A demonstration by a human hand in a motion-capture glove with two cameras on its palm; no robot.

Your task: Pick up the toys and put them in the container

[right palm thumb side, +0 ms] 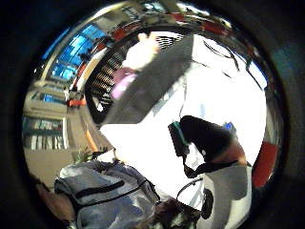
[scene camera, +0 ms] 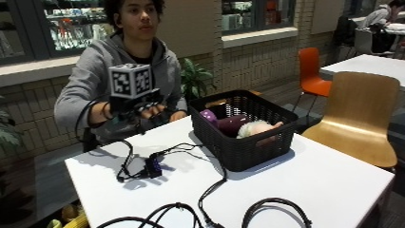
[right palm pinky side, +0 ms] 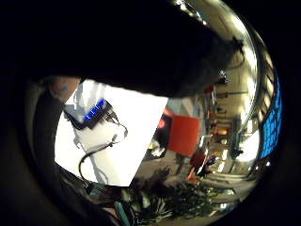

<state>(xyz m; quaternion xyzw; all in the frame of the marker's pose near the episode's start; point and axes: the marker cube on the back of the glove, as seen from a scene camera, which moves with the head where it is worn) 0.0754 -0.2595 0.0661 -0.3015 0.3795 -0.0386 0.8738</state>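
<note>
My gloved right hand (scene camera: 142, 111) hangs in the air above the table's back left corner, to the left of the black basket (scene camera: 244, 147). Its fingers are relaxed and hold nothing. Inside the basket lie a purple toy (scene camera: 209, 117), a dark maroon toy (scene camera: 231, 124) and a doll with white hair (scene camera: 258, 128). The thumb side palm view shows the basket (right palm thumb side: 143, 93) from the side, with the doll (right palm thumb side: 142, 50) and the purple toy (right palm thumb side: 122, 82) in it. No toy shows on the white table (scene camera: 316, 180).
A small hub with blue lights (scene camera: 153, 167) and several black cables (scene camera: 208, 190) lie on the table; the hub (right palm pinky side: 94, 112) also shows in the little finger side palm view. A wooden chair (scene camera: 361, 114) stands at the right. The bare hand (scene camera: 178, 114) rests behind the basket.
</note>
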